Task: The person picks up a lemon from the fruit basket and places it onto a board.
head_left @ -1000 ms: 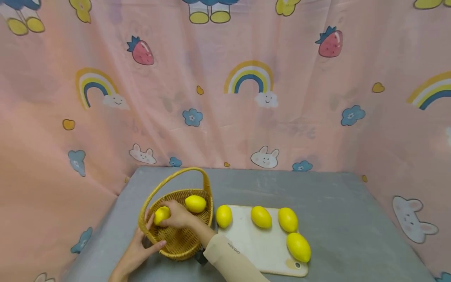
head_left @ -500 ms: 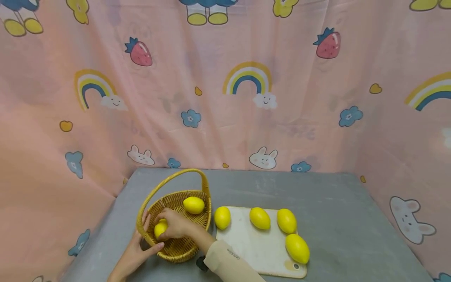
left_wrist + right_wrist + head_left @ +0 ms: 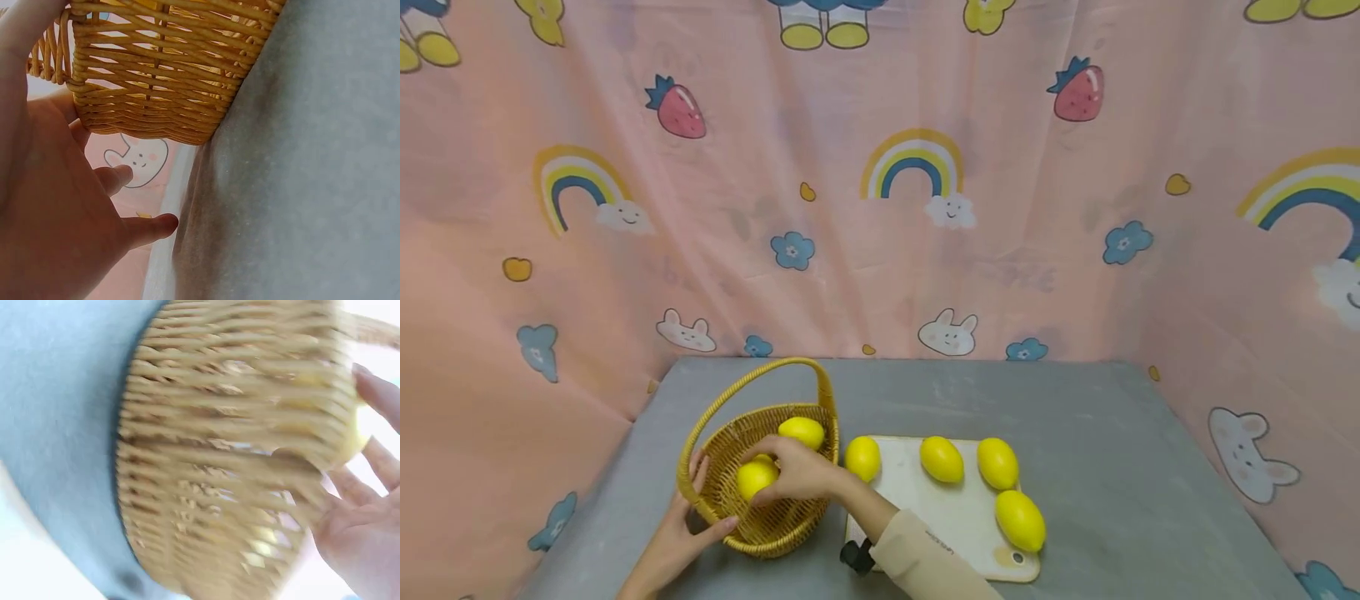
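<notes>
Since 0.5 s ago: right hand (image 3: pixel 801 471), fingers curled round 1 lemon (image 3: pixel 756 478), has lifted it slightly inside the basket (image 3: pixel 752 533), lower left of frame. Left hand (image 3: pixel 681 542) still steadies the rim, fingers straight. Lemon not yet released; 4 remain on board (image 3: pixel 955 521).

- i'm looking at a small staged corner, home-like rather than a kitchen or lab.
- a pink curtain (image 3: pixel 880 208) printed with rainbows, bunnies and strawberries closes in three sides.
- a grey-covered tabletop (image 3: pixel 1075 433) carries a wicker basket (image 3: pixel 760 533), lemons (image 3: pixel 942 459) and a white board (image 3: pixel 955 525).
</notes>
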Tool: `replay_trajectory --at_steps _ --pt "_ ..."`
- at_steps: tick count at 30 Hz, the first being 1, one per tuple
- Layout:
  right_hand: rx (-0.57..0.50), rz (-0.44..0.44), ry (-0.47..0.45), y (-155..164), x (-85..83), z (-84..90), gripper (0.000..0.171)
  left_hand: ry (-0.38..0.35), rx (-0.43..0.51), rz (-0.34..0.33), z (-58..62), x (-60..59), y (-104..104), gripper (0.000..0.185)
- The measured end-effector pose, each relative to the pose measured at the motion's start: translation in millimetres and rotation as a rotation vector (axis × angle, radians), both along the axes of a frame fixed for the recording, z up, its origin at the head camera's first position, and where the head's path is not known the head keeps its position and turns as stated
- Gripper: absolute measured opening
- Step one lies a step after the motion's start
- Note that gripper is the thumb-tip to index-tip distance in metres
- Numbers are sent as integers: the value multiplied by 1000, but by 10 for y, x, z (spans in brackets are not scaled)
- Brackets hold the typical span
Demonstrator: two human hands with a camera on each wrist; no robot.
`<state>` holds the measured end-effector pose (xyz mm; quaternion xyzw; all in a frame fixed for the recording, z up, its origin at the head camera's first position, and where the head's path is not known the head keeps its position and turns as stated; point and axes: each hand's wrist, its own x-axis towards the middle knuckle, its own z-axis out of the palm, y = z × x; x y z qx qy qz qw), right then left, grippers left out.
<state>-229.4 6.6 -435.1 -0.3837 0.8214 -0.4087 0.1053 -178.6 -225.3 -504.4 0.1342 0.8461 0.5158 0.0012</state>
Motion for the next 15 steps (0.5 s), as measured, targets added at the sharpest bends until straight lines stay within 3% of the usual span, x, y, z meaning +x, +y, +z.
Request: replay_trajectory --at_steps 6,15 --pt "-330 -38 -139 581 82 207 49 6 -37 16 -1 -6 16 94" --pt "-464 -193 -95 1757 309 400 54 -55 -46 31 45 14 27 95"
